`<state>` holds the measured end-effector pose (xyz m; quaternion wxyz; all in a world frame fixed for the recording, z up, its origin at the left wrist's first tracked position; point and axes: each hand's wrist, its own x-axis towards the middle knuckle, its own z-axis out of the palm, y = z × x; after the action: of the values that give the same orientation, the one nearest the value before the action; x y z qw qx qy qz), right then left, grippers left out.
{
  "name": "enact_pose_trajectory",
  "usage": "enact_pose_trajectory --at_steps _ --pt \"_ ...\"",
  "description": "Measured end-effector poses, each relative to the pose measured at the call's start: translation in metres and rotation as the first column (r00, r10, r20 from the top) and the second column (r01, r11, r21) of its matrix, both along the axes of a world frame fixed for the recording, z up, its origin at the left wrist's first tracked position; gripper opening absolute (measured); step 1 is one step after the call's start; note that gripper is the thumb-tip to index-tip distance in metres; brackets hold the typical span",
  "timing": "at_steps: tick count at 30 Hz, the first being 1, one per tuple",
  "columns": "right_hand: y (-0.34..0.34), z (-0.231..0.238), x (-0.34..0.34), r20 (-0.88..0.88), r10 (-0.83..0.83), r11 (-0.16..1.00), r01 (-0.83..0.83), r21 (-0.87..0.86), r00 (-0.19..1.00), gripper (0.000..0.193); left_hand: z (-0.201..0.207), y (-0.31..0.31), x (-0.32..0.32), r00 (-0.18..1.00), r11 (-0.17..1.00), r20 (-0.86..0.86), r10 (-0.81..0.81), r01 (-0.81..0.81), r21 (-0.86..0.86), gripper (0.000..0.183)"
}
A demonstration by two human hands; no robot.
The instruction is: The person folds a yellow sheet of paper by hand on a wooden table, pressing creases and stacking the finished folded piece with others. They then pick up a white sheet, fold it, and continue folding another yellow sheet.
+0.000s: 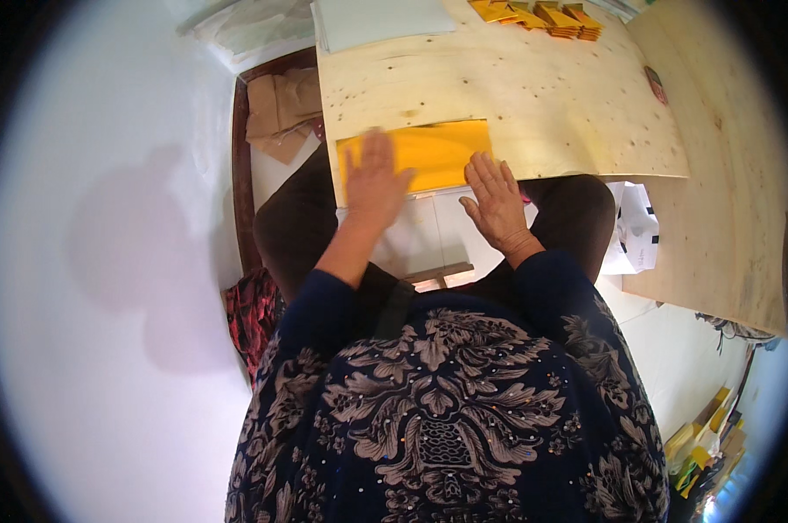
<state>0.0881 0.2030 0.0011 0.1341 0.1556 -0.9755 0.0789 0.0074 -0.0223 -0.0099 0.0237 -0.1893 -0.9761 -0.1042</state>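
Yellow paper sheet (pixel 437 152) lies at the plywood counter's (pixel 533 96) near edge, centre frame. Your left hand (pixel 375 179) presses flat on it, fingers spread; your right hand (pixel 497 199) rests at its lower right edge, fingers apart.

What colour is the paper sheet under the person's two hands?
The paper sheet is bright yellow-orange, seen best in the head view.

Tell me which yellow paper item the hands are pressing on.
The large flat yellow sheet at the board's near edge, under the left hand and right hand; the small folded yellow pieces lie untouched at the far edge.
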Motion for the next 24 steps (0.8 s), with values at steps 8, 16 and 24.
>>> enact_pose_trajectory --at_steps 8,16,24 --pt "-0.068 0.026 -0.063 -0.092 0.053 0.969 -0.074 -0.235 0.994 0.035 -0.006 -0.045 -0.002 0.994 0.995 -0.029 0.102 -0.101 0.019 0.066" --pt "-0.109 -0.022 -0.089 -0.027 0.049 0.989 -0.052 -0.141 0.998 0.064 -0.01 -0.047 -0.004 0.993 0.995 -0.069 0.098 -0.097 0.01 0.065" --pt "0.023 -0.016 -0.071 -0.023 -0.185 0.98 0.186 0.065 0.983 0.067 0.0 -0.043 -0.002 0.994 0.994 -0.015 0.107 -0.107 -0.002 0.067"
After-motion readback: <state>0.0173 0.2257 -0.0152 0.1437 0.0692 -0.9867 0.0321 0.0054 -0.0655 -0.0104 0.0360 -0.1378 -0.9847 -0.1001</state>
